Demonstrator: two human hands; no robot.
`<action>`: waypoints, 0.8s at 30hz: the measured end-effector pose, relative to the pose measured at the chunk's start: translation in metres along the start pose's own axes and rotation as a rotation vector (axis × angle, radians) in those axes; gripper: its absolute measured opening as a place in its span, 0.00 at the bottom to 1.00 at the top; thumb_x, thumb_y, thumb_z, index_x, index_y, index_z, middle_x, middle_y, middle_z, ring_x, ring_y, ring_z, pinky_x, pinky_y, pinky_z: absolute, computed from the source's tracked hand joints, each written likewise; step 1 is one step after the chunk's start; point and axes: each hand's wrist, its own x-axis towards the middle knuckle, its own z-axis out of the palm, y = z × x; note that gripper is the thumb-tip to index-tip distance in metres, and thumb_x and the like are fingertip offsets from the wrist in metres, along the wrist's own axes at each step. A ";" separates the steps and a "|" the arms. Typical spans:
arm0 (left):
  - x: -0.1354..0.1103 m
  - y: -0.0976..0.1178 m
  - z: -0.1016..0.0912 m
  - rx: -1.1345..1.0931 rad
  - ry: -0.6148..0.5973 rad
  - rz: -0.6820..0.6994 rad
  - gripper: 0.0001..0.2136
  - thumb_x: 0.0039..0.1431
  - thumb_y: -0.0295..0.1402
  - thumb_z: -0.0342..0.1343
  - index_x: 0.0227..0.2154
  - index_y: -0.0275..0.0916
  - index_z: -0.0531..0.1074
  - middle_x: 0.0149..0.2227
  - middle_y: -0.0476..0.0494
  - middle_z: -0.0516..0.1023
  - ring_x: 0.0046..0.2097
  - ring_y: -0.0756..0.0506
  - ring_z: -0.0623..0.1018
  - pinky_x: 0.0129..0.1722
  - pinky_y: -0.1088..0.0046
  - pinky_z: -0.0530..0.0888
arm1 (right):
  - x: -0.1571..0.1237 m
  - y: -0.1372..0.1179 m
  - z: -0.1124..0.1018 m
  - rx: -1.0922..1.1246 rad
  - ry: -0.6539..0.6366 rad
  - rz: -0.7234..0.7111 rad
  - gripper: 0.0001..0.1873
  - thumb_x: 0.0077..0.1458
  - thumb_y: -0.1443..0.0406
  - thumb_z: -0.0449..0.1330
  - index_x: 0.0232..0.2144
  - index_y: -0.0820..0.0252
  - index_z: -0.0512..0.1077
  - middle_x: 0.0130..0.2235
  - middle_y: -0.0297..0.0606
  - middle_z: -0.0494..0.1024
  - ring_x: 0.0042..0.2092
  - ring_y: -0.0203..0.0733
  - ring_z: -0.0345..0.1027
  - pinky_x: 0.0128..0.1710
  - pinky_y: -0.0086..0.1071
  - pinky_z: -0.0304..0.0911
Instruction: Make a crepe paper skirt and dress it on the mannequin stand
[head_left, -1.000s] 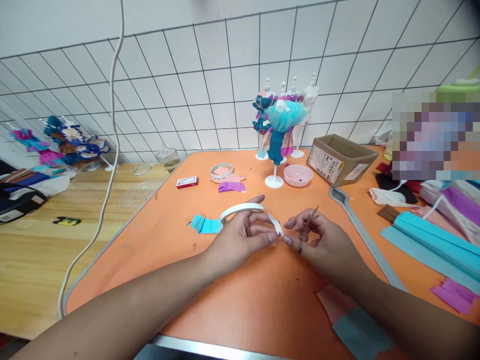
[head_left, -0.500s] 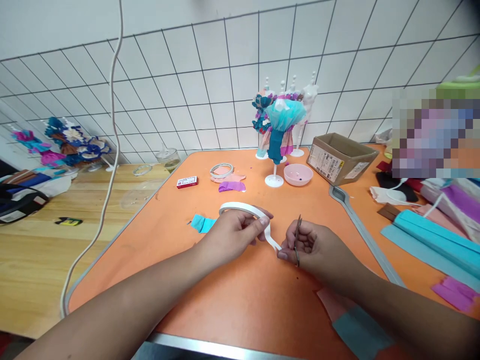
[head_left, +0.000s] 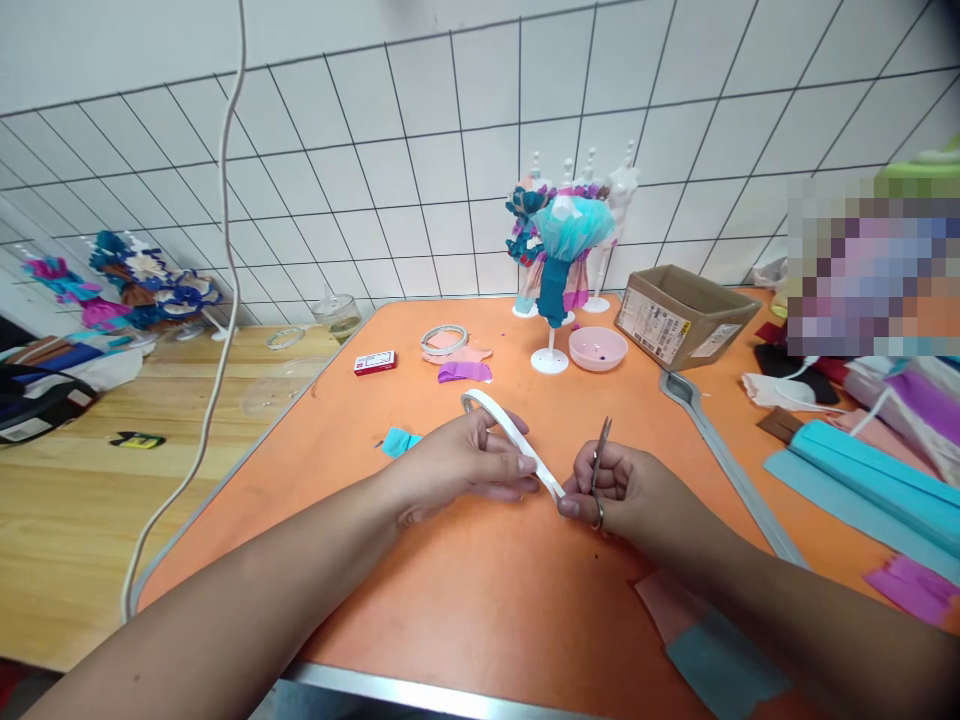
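Observation:
My left hand point(head_left: 459, 455) is closed around a narrow roll of white tape point(head_left: 498, 414), now seen nearly edge-on above the orange table point(head_left: 480, 590). A short tape strip runs from the roll to my right hand point(head_left: 634, 490), whose thumb and forefinger pinch its end. That same hand also holds small metal scissors point(head_left: 601, 452), blades pointing up, the handle partly hidden by the fingers. Beside my left wrist lies a turquoise crepe paper piece point(head_left: 400, 442). Beyond the hands stands a white mini dress form point(head_left: 550, 361) dressed in teal and turquoise paper.
Behind are a pink bowl point(head_left: 598, 349), a cardboard box point(head_left: 679, 318), tape rings point(head_left: 444, 340), purple paper point(head_left: 465, 372) and a small red-white box point(head_left: 375, 362). Turquoise paper point(head_left: 870, 480) lies right, along a grey metal strip point(head_left: 731, 465). A white cable point(head_left: 225, 240) hangs left.
My left hand has turned the tape roll more edge-on and shifted slightly. The scissors have tilted a little in my right hand, which still pinches the tape end.

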 end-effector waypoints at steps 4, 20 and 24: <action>0.003 -0.002 0.000 0.006 0.014 0.034 0.21 0.46 0.26 0.65 0.41 0.37 0.62 0.29 0.46 0.78 0.34 0.48 0.80 0.34 0.73 0.75 | 0.000 0.000 0.001 -0.001 -0.002 0.002 0.22 0.35 0.63 0.72 0.25 0.59 0.62 0.27 0.29 0.74 0.28 0.32 0.65 0.27 0.25 0.57; 0.004 0.004 -0.004 0.037 0.180 0.196 0.19 0.50 0.27 0.60 0.43 0.40 0.61 0.30 0.52 0.72 0.36 0.48 0.78 0.39 0.65 0.77 | -0.004 -0.005 -0.004 -0.053 0.130 -0.015 0.20 0.49 0.51 0.63 0.32 0.58 0.61 0.42 0.42 0.77 0.25 0.33 0.69 0.17 0.23 0.57; 0.003 0.005 -0.003 0.017 0.167 0.153 0.20 0.48 0.25 0.61 0.44 0.41 0.62 0.31 0.53 0.71 0.35 0.49 0.77 0.38 0.66 0.77 | -0.012 -0.003 -0.004 0.005 -0.224 -0.058 0.19 0.50 0.52 0.63 0.32 0.60 0.63 0.33 0.40 0.79 0.20 0.27 0.60 0.18 0.23 0.54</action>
